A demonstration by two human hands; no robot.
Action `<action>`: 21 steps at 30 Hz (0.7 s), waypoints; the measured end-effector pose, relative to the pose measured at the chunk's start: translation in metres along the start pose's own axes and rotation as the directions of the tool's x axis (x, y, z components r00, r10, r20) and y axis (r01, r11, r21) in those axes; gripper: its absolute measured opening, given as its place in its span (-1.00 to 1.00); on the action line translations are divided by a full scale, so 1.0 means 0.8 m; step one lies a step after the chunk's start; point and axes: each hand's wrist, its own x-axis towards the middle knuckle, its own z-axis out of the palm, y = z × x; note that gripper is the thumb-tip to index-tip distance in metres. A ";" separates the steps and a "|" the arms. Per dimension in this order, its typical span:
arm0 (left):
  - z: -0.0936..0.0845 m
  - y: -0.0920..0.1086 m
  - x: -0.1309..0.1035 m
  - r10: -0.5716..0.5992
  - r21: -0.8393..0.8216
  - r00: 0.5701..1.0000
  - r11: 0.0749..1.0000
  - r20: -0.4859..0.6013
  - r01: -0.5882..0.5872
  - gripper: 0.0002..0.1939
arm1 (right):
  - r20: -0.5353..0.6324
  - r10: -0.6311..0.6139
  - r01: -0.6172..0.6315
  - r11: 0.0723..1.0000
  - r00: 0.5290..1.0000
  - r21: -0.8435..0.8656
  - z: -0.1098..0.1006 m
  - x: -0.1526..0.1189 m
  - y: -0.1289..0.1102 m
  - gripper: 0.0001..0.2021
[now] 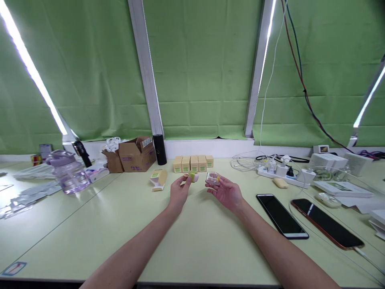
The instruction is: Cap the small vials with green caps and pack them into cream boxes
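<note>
Between the thumb and fingers of my left hand [179,191] is a small green and white item [193,176]. My right hand [226,193], palm turned up, holds a small clear case [212,178] with a bit of yellow at its right edge. The two hands are apart above the table, at about the same height. An opened small carton [158,180] lies to the left of my left hand. Behind the hands stands a row of several small tan boxes [194,163] with green labels.
Two phones [282,216] lie at the right, near a power strip [282,176] with chargers and white cables. At the left are a purple water jug [68,171], an open cardboard box [137,154] and a black cylinder [159,149].
</note>
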 end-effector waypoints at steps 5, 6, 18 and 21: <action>0.000 0.000 0.001 -0.003 -0.002 1.000 1.000 0.000 0.003 -0.37 | -0.041 0.004 -0.003 1.000 0.999 0.005 0.002 0.000 -0.002 -0.67; 0.000 0.000 0.001 0.001 -0.005 1.000 1.000 0.001 -0.001 -0.38 | -0.049 -0.003 0.003 1.000 0.999 -0.007 0.003 -0.001 -0.003 -0.67; 0.000 -0.007 0.003 0.008 -0.047 1.000 0.999 0.017 -0.007 -0.41 | -0.095 -0.051 0.035 0.987 0.994 -0.159 0.023 -0.007 0.002 -0.45; 0.001 -0.005 0.001 0.002 -0.044 0.999 0.999 0.034 -0.001 -0.42 | -0.119 -0.050 0.026 0.980 0.992 -0.199 0.020 -0.004 0.010 -0.45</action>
